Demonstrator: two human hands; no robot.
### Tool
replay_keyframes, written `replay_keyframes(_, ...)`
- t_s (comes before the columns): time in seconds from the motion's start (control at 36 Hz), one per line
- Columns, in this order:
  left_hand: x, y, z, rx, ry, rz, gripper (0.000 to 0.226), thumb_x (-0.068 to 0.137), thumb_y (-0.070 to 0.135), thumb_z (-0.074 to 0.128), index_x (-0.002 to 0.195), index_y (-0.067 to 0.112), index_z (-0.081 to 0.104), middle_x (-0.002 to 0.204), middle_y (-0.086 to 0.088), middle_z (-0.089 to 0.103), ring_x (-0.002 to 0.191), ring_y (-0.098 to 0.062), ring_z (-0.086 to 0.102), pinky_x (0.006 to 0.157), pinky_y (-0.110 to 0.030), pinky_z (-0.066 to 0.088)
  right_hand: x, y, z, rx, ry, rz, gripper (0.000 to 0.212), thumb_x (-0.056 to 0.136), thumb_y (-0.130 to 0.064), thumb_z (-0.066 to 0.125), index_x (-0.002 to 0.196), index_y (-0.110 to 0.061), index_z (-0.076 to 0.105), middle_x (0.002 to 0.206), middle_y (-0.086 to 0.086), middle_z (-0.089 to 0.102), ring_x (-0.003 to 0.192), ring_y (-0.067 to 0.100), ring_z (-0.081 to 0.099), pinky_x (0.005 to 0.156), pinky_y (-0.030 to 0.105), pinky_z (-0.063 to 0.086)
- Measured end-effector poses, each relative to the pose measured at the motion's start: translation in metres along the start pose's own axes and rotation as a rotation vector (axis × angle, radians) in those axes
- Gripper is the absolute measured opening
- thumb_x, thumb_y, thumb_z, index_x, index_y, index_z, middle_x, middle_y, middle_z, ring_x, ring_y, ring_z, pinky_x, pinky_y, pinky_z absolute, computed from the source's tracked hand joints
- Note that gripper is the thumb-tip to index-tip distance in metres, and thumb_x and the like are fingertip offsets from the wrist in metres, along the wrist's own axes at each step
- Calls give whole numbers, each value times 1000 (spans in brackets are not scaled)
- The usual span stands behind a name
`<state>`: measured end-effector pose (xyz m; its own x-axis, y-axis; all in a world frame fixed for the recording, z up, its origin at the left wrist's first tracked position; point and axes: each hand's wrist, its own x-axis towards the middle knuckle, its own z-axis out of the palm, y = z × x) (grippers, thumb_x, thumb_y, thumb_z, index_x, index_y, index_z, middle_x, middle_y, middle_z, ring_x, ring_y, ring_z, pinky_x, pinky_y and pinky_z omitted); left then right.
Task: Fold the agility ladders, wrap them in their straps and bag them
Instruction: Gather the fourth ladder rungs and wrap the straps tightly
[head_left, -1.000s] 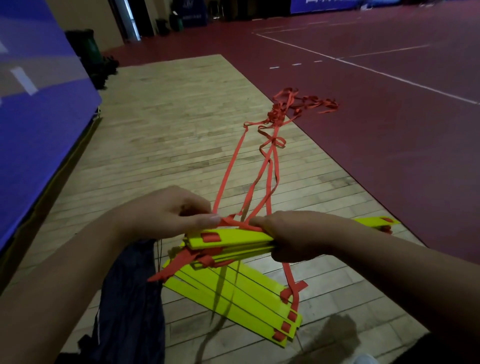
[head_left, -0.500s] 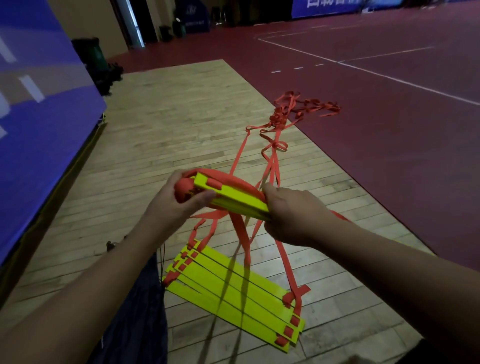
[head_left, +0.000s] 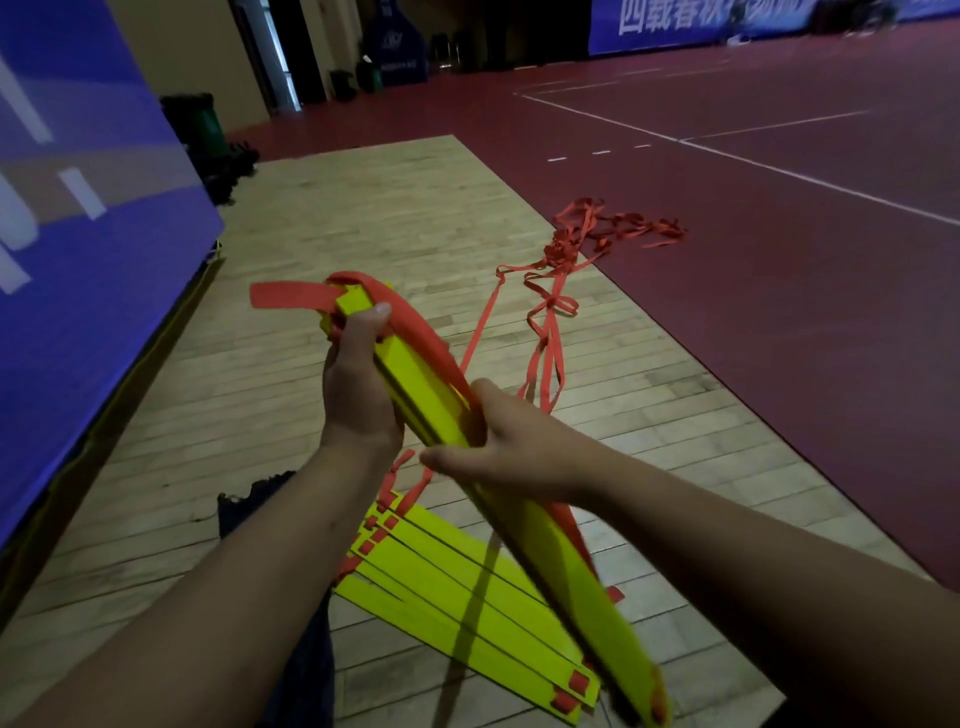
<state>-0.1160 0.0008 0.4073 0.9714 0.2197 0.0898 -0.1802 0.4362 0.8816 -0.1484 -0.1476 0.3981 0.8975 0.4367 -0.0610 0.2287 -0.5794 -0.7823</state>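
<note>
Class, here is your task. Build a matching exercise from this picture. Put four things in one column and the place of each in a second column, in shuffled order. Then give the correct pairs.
Things
1. held rung bundle
2. fanned rung stack
3. strap tangle
4. green bin

Places
A. where the wooden floor meets the red court
B. far back, beside the blue panel
C. gripped by the left hand and right hand, tilted
D. flat on the wooden floor, below the hands

Pairs: 1-C, 2-D, 3-A, 4-B
</note>
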Motion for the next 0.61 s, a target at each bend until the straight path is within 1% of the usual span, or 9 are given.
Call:
replay_keyframes(0.11,5,10,5,-62,-196,-55,55,64,44,67,101,4,57,85,-19,55,74,-32,59,68,-36,50,5,8,-15,433,-130,22,36,94,-52,58,119,-26,63,116,4,72,106,21,69,97,40,55)
replay_keyframes(0.17,6,12,8,-51,-247,-64,57,67,44,67,106,6,51,90,-19,48,76,-31,54,68,-36,46,8,16,-18,582,-243,58,43,93,-54,58,122,-22,62,116,3,73,108,22,70,94,38,56)
replay_keyframes(0.25,9,12,10,-58,-283,-53,51,71,44,63,102,4,53,88,-21,53,73,-31,57,67,-36,48,12,23,-20,856,-379,88,55,85,-57,68,119,-14,65,102,3,76,93,18,73,79,30,58)
replay_keyframes(0.28,10,12,11,-78,-291,-44,46,73,42,62,98,5,55,84,-19,57,71,-30,59,67,-35,49,14,24,-21,951,-419,95,64,75,-63,75,115,-13,70,102,6,76,92,20,73,79,32,59)
replay_keyframes(0.33,12,14,11,-113,-297,-35,43,74,41,59,98,6,57,77,-13,63,70,-29,61,67,-35,51,17,26,-25,1100,-500,87,81,68,-75,71,114,-8,74,110,14,74,101,27,71,87,38,58)
replay_keyframes(0.39,14,15,12,-129,-303,-31,40,78,40,55,98,6,58,74,-11,65,69,-28,61,68,-34,51,22,27,-26,1131,-509,94,91,71,-78,66,125,-4,68,119,18,70,108,32,68,91,41,56)
replay_keyframes(0.44,15,16,14,-127,-320,-26,36,82,39,49,91,7,60,72,-10,66,69,-28,62,69,-34,50,26,30,-22,1076,-466,92,95,65,-73,77,131,-7,63,116,16,70,104,29,69,88,41,58)
replay_keyframes(0.56,9,11,24,-56,-361,-56,40,84,41,41,88,5,58,72,-14,66,68,-30,63,67,-32,54,25,26,-14,1016,-386,73,61,64,-52,89,106,-11,74,89,12,74,78,22,72,71,34,61)
replay_keyframes(0.61,7,9,27,-43,-364,-69,41,82,41,43,87,4,60,73,-15,65,68,-30,64,67,-33,54,24,24,-12,1017,-356,92,68,63,-48,88,110,-5,66,85,14,73,75,25,72,71,36,61)
